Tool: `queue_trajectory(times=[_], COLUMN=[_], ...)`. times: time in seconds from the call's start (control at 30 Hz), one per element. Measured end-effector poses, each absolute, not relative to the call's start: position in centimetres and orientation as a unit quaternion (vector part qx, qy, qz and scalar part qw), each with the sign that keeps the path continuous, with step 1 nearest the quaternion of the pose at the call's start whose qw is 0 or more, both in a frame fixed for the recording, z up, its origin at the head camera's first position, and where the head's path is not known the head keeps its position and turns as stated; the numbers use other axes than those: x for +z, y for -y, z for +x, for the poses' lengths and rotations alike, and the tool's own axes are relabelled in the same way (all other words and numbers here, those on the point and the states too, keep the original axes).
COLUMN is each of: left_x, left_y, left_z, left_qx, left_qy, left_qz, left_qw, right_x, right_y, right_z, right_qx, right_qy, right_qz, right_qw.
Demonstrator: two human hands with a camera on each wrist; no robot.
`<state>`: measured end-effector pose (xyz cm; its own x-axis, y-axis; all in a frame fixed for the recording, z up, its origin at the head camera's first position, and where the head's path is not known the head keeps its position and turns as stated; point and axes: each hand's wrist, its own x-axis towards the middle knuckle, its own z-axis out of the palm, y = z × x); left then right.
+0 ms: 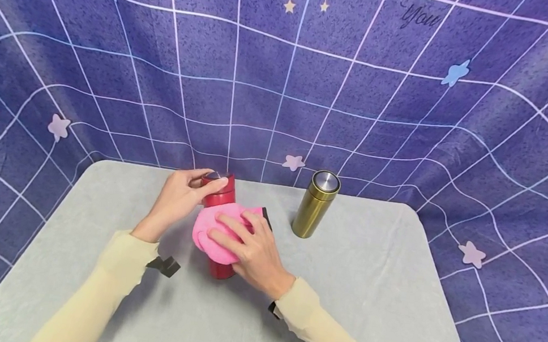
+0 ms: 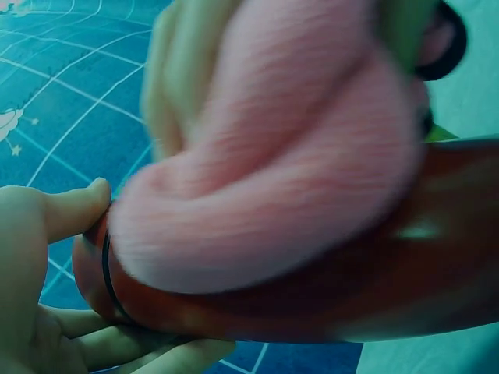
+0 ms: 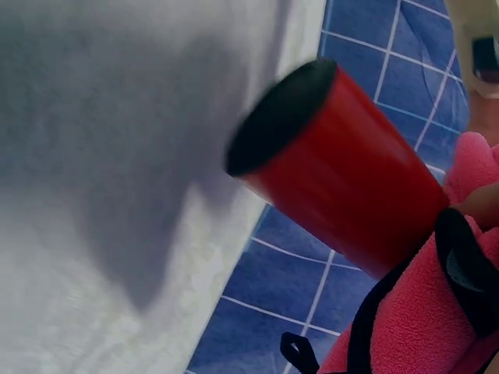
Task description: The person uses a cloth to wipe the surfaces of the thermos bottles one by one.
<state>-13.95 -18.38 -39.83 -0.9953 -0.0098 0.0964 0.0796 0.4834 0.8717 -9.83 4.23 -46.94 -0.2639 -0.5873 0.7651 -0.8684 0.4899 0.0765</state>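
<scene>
My left hand [image 1: 175, 199] grips the capped end of a red thermos flask [image 1: 222, 271], thumb on one side and fingers on the other, as the left wrist view shows too. With my right hand [image 1: 259, 255] I hold a fluffy pink cloth [image 1: 207, 228] with black trim against the middle of the flask, covering much of its body. The cloth [image 2: 273, 179] bulges over the flask in the left wrist view. Tilted, the flask [image 3: 351, 171] shows its dark round base [image 3: 281, 117] above the table in the right wrist view.
A gold thermos flask [image 1: 309, 215] with a silver-topped lid stands upright at the back, right of my hands. The pale grey tabletop [image 1: 365, 307] meets a blue-purple grid-patterned curtain [image 1: 262, 101] behind and at both sides.
</scene>
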Motion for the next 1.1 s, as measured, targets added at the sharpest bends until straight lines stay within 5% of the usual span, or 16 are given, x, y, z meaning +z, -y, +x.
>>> queue_trajectory(times=[1.1], left_x=[-40.6], left_y=[18.7], left_z=[-13.0], left_qx=[-0.528], left_qy=[0.845], left_qz=[-0.061], left_qw=[0.053], right_x=[-45.4], right_y=[-4.4], right_z=[-10.8], right_qx=[0.33], right_qy=[0.755], right_qz=[0.44], right_qw=[0.358])
